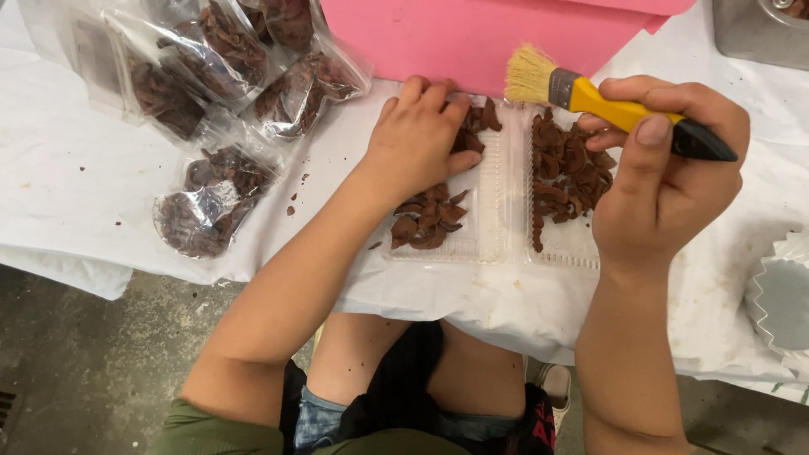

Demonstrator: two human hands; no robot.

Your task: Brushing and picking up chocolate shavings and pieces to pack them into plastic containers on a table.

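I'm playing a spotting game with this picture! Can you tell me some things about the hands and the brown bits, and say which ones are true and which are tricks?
1. The right hand holds a brush with a yellow and black handle. True.
2. The brush's bristles are dipped into the brown pieces. False: they are lifted above the clear tray, pointing at the pink sheet.
3. The left hand rests on brown pieces in the clear tray. True.
4. The clear bags on the white cloth are empty. False: they hold brown pieces too.
5. The bags lie by the right hand. False: they lie on the left hand's side.
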